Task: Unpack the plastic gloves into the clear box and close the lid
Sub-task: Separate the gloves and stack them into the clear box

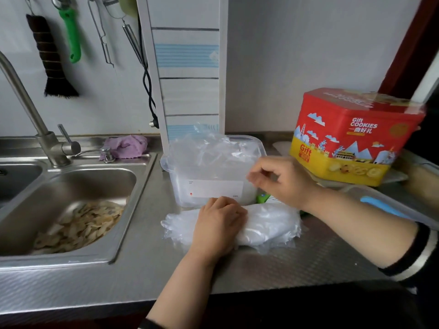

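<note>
Right now your left hand lies closest to you, palm down on the stack of plastic gloves on the steel worktop; its fingers curl over the far edge of the stack, gripping it. The gloves lie flat in a white, crinkled pile, spreading out to both sides of that hand, with loose glove fingers showing at the left end.

Your right hand hovers just beyond and to the right of the stack, above the worktop, its fingers bent and drawn in toward the thumb. Whether they pinch a thin film is not clear, so you cannot tell what, if anything, they hold. A dark sleeve with a pale stripe covers that forearm.

Just behind the gloves stands the clear box, open at the top, with a white label on its near wall and crumpled clear plastic heaped inside and rising above the rim. A small green object peeks out between the box and your right hand. At the right edge lies a clear lid with a blue clasp.

To the left, the sink holds pale peelings, with the tap behind it and a purple cloth on the ledge. Farther right sits a red and yellow cookie tin.
</note>
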`<state>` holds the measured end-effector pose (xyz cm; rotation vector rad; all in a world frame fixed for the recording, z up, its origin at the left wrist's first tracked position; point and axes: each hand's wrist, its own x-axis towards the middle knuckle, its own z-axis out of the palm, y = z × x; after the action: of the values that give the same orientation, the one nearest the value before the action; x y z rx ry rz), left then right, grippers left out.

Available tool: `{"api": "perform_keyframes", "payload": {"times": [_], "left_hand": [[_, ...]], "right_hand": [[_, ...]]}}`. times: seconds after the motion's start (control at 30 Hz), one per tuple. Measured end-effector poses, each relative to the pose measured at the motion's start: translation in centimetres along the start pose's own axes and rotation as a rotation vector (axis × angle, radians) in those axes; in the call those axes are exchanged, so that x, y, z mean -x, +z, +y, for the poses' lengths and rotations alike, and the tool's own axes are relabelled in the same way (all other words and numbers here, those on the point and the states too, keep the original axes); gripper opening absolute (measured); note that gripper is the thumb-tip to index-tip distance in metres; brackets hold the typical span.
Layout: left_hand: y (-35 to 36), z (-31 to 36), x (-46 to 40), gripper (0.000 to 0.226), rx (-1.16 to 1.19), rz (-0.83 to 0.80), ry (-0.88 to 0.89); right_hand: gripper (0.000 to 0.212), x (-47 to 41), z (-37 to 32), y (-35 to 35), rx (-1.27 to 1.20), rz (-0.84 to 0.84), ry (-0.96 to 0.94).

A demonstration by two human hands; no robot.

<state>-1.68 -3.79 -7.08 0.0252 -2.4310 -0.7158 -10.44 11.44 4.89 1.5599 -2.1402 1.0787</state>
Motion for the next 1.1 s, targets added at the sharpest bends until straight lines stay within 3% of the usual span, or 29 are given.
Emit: {"api": "perform_keyframes", "payload": {"times": [0.17,0.27,0.33,0.47,0.53,0.67,0.93,1.1], "left_hand": [[0.1,0.2,-0.2,0.009,0.019,0.12,0.003],[-0.2,0.7,-0.3,0.018,0.061,0.181,0.019],[-0.4,1.1,-0.2,0.02,0.097,0.21,0.005],[-1.0,1.6,0.2,0.018,0.134,0.264,-0.062],[-1.3,1.9,0.3,0.023,0.14,0.259,-0.066],[-1.1,2.0,0.4,0.029,0.123,0.214,-0.043],[-0.4,2.1,0.3,0.037,-0.101,0.14,0.091],[-0.4,2.2,0.2,0.02,-0.071,0.288,0.091]], "right_hand": [[0.049,5.3,2.3,2.5,0.136,-0.38,0.271],[0.017,6.6,3.5,3.6,0.071,-0.248,0.248],[0.008,6.6,3.7,3.7,0.091,-0.205,0.269],[0.04,6.0,3.3,3.4,0.005,-0.344,0.403],[0.037,6.0,3.3,3.6,0.064,-0.389,0.39],[0.007,5.8,3.2,4.2,0.099,-0.22,0.369],[0.009,5.1,2.9,4.1,0.045,0.001,0.266],[0.007,4.2,1.9,3.1,0.054,0.051,0.165]]}}
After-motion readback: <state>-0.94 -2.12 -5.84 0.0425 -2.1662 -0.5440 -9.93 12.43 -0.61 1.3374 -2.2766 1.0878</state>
